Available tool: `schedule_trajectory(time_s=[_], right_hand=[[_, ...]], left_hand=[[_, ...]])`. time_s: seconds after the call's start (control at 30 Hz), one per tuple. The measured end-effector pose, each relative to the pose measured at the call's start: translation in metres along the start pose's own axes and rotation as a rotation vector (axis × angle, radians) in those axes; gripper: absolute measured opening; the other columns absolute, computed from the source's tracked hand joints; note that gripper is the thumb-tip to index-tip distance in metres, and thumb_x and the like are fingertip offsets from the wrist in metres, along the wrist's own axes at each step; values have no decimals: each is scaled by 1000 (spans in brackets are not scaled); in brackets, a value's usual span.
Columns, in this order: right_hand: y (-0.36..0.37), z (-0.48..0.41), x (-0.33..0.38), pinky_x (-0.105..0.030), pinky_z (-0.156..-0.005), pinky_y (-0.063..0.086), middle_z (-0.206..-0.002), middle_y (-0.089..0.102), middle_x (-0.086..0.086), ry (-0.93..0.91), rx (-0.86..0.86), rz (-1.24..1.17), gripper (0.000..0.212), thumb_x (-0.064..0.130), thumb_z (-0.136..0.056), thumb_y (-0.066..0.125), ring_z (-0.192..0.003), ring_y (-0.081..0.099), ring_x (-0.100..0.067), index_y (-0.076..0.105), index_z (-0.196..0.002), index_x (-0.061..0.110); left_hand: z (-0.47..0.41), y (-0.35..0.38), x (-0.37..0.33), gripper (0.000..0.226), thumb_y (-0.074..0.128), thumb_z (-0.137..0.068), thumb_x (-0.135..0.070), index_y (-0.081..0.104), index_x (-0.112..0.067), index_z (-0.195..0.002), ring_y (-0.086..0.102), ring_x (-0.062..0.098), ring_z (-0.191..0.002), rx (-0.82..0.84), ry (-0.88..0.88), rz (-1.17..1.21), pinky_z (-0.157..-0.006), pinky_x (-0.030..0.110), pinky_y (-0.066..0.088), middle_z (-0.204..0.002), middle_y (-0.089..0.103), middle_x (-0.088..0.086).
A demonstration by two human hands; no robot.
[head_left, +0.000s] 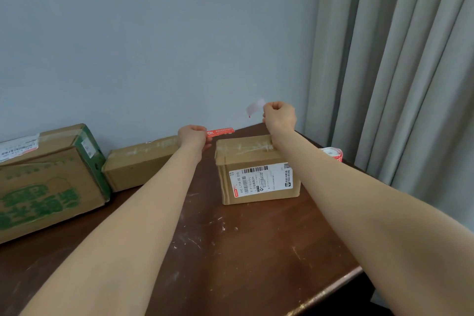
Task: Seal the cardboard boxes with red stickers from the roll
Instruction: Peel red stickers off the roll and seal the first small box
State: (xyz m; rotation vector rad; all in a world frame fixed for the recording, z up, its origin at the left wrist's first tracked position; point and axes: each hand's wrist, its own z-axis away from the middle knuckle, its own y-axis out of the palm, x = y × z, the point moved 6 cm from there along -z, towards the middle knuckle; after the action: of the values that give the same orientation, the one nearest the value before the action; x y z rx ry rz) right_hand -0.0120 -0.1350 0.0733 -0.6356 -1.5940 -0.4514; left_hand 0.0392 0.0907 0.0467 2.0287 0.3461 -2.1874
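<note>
Overhead, a scuffed dark brown table (230,251) flecked with white marks stands against a plain blue-grey wall (154,46), with a grey pleated curtain (397,72) hanging at the right. 3 cardboard boxes sit on it: a large box (46,187) with green print at the left, a flat box (138,161) by the wall, and a small labelled box (256,179) in the middle. Above the small box, the left hand (192,134) pinches 1 end of a red sticker (221,132) with curled fingers, and the raised right hand (279,115) pinches a white backing strip (255,106). The sticker roll (333,153) lies near the curtain
</note>
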Motion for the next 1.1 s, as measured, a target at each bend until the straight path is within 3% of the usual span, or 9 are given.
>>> schedule_trajectory(time_s=[0.13, 0.27, 0.63, 0.77, 0.9, 1.1], right_hand=[[11, 7, 4, -37, -81, 53, -83, 63, -3, -7, 17, -27, 21, 16, -91, 48, -94, 67, -27, 53, -72, 21], [17, 18, 8, -42, -85, 56, -84, 64, -3, -15, 34, -34, 19, 16, -92, 48, -92, 67, -27, 55, -74, 20], [-8, 55, 3, -37, -79, 53, -71, 60, 4, 3, 35, -44, 13, 17, -93, 49, -77, 58, -17, 61, -90, 17], [-10, 67, 4, -32, -74, 50, -73, 59, 4, 20, 63, -50, 14, 18, -95, 49, -74, 56, -15, 63, -97, 15], [-5, 75, 6, -29, -67, 47, -72, 59, 5, 25, 85, -43, 13, 17, -94, 49, -74, 55, -15, 62, -94, 15], [0, 74, 3, -27, -66, 47, -72, 59, 5, 37, 103, -24, 13, 16, -94, 49, -71, 54, -12, 62, -91, 17]], left_hand=[[5, -6, 2, 26, 41, -94, 5, 62, -6, -84, 55, 13, -58, 1, -20, -11, -61, 26, 55, -73, 57, 7], [15, -15, -1, 20, 43, -96, 2, 62, -4, -94, 56, 14, -56, -6, -39, 15, -58, 27, 56, -75, 57, 7], [53, -35, -7, 19, 49, -95, -3, 58, 0, -113, 55, 13, -57, 29, -4, -17, -60, 28, 55, -73, 55, 7], [57, -53, 9, 25, 40, -96, 2, 49, -3, -118, 53, 15, -56, 62, -42, -270, -49, 26, 49, -74, 52, 9], [59, -63, 30, 22, 46, -95, 1, 52, 6, -115, 56, 17, -58, 149, -67, -661, -63, 31, 54, -73, 57, 14], [59, -65, 53, 28, 40, -95, 0, 46, 5, -123, 59, 19, -63, 250, -143, -1002, -75, 34, 56, -67, 60, 13]])
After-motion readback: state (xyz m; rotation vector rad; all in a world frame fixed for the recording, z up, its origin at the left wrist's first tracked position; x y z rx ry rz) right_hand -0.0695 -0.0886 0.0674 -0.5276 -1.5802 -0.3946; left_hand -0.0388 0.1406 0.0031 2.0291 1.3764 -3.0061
